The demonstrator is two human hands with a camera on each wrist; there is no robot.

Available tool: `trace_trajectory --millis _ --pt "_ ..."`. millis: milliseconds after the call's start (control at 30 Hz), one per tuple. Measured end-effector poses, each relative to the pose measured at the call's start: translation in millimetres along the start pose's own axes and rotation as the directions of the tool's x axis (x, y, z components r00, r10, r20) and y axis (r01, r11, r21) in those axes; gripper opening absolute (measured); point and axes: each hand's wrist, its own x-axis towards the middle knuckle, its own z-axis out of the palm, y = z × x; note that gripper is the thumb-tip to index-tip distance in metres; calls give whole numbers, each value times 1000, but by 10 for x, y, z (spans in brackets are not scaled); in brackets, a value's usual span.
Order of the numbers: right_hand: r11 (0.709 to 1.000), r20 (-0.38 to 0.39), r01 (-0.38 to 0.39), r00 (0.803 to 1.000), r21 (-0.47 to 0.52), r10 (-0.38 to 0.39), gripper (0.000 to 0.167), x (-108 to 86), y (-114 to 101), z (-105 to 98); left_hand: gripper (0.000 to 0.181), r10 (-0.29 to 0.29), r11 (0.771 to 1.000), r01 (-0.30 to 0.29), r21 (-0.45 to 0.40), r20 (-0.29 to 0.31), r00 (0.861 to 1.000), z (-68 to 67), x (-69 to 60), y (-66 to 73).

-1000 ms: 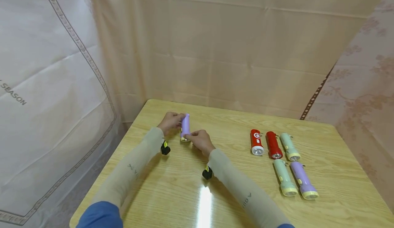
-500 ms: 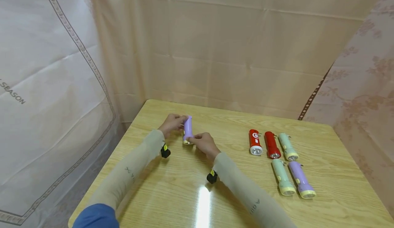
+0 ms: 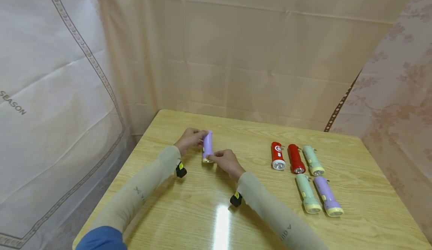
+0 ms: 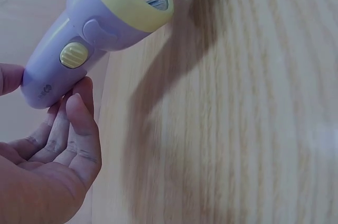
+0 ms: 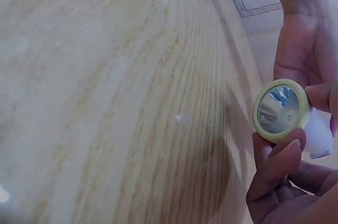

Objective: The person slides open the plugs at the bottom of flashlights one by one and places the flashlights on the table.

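Observation:
Between both hands is a purple flashlight [image 3: 207,145] with a pale yellow lens ring, its lens end toward me. The left hand [image 3: 191,140] pinches its tail end with thumb and fingers. In the left wrist view the yellow switch [image 4: 74,55] on the flashlight's side shows, with the left hand [image 4: 58,166] at the tail below it. The right hand [image 3: 228,161] pinches the lens end. From the right wrist view, thumb and fingertips of the right hand [image 5: 296,176] touch the yellow ring [image 5: 261,129] around the reflector.
On the wooden table [image 3: 189,212], to the right, lie a red-and-white flashlight [image 3: 278,156], a red flashlight [image 3: 296,159], two green flashlights [image 3: 313,160] and another purple flashlight [image 3: 328,196]. A cloth curtain [image 3: 236,54] hangs behind the table.
Both hands have shifted slightly right and nearer to me in the head view with the purple flashlight still pinched between them. The flashlights on the right lie as before; the view has turned slightly.

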Motion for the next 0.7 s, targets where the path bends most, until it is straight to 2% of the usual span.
trace_trajectory --millis 233,700 --pt "1000 21 1 1000 -9 -1 39 -70 27 -39 42 9 1000 -9 -18 10 1000 44 -58 -11" --pt "1000 39 9 999 -11 -8 33 -229 122 -106 43 22 1000 -21 -8 51 998 171 -177 -40"
